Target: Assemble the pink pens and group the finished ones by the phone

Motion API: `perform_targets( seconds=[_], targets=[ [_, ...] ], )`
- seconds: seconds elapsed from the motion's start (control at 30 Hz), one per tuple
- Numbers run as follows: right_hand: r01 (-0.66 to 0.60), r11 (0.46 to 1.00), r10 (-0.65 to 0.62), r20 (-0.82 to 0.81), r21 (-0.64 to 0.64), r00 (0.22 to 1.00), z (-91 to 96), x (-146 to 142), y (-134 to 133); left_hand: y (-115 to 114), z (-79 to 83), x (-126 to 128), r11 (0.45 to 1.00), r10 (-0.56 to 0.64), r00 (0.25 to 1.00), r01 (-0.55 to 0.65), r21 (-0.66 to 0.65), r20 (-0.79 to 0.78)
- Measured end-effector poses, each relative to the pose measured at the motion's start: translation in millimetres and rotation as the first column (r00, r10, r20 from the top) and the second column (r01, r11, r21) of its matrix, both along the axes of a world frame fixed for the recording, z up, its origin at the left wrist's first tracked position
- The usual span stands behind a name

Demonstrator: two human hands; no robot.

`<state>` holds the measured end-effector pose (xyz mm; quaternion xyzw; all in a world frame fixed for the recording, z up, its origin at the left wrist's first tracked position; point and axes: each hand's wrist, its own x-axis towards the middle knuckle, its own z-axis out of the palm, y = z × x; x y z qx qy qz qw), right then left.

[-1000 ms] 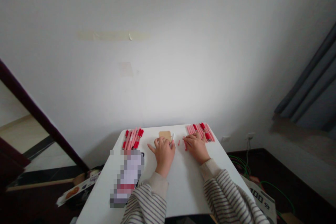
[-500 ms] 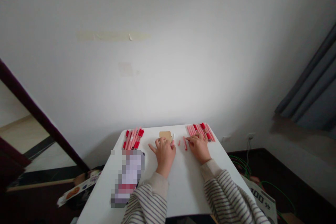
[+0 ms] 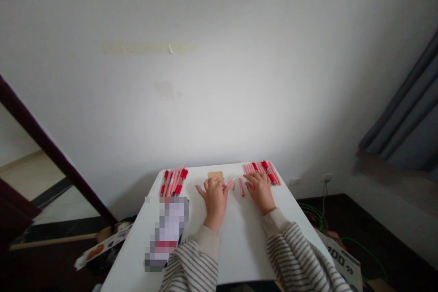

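Observation:
My left hand (image 3: 214,196) rests on the white table (image 3: 236,246) with its fingers pinched on a thin white pen refill (image 3: 234,178) that points up and to the right. My right hand (image 3: 260,190) lies just right of it, fingers curled at the near edge of a pile of red pens (image 3: 263,171). A loose red pen barrel (image 3: 241,186) and a small red cap (image 3: 233,186) lie on the table between the two hands.
A second pile of red pens (image 3: 174,180) lies at the table's far left. A small brown card (image 3: 215,175) sits beyond my left hand. A blurred-out object (image 3: 166,230) lies near my left forearm. Cables and a box are on the floor at right.
The refill in my left hand has tilted from nearly upright to slanting right. My right hand has let go of a red barrel, which now lies between the hands, and has shifted slightly right.

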<state>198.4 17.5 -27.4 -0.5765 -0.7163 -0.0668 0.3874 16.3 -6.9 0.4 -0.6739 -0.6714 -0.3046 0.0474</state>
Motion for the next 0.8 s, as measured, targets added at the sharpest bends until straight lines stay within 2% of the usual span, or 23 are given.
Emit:
perform_targets(
  seconds=[0.1,0.27,0.4,0.8],
  targets=[
    [-0.019,0.998,0.019,0.006,0.058,1.0,-2.6,1.5,2.8,-0.3,0.4,0.7,0.999,-0.034,0.999,0.033,0.02,0.016],
    [-0.065,0.995,0.062,0.041,0.075,0.997,-2.8,-0.2,2.3,-1.3,0.8,1.1,0.995,-0.085,0.995,0.082,0.054,0.045],
    [-0.046,0.996,0.043,0.032,0.078,0.999,1.2,-2.0,-0.8,-1.5,0.0,0.0,0.994,-0.091,0.994,0.088,0.06,0.053],
    [0.067,0.996,-0.066,-0.022,0.065,0.998,-6.3,6.1,5.7,3.1,-4.5,-4.1,0.998,0.018,0.999,-0.02,0.054,0.044]
  ],
)
